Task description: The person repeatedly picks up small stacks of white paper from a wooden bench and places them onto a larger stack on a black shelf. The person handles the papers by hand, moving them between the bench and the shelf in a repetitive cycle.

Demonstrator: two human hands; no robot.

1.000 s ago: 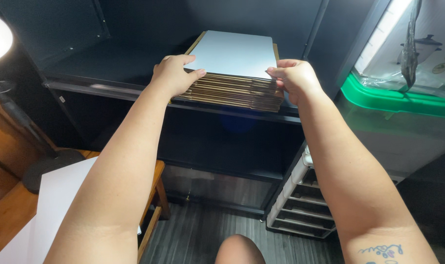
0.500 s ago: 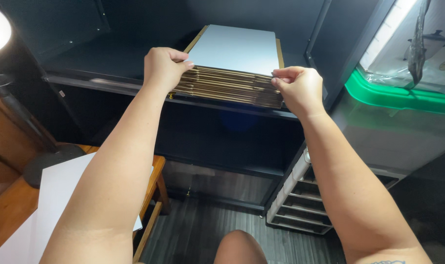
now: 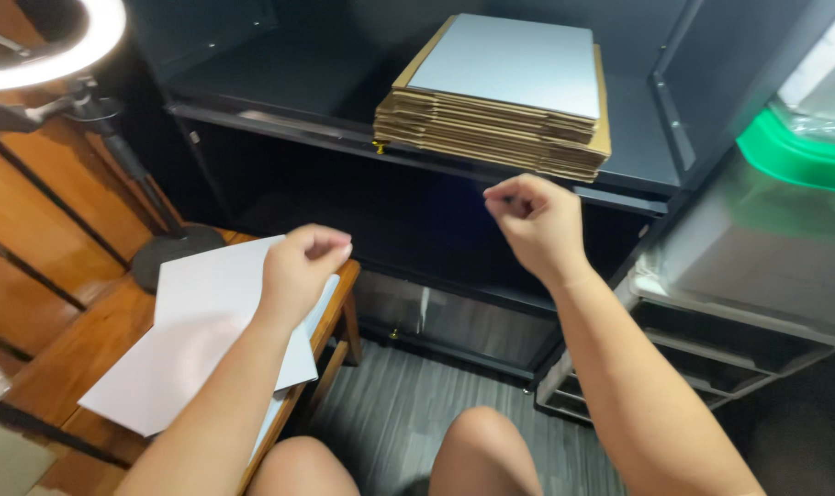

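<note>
Head view: your left hand [image 3: 300, 269] hangs over the near corner of the wooden bench [image 3: 87, 349], its fingers [image 3: 330, 241] curled into a loose fist that holds nothing. Directly beneath those fingers lie white sheets [image 3: 206, 321], fanned on the bench top; whether the fist touches them cannot be told.

Your right hand [image 3: 538, 223] is raised in front of the dark gap under the shelf [image 3: 280, 83]. Its fingers [image 3: 504, 197] are drawn together, thumb against forefinger, with nothing visible between them.

The cardboard stack [image 3: 500, 101] sits on the shelf above and just beyond your right fingers, apart from both hands. It is a pile of flat brown sheets with a pale grey sheet on top, its front edge level with the shelf lip.

A ring light [image 3: 59, 50] on a stand is up and to the left of your left fingers. A clear bin with a green lid [image 3: 794, 152] is to the right of your right fingers, with drawers [image 3: 711, 354] below it. Your knees [image 3: 486, 441] show below both hands.
</note>
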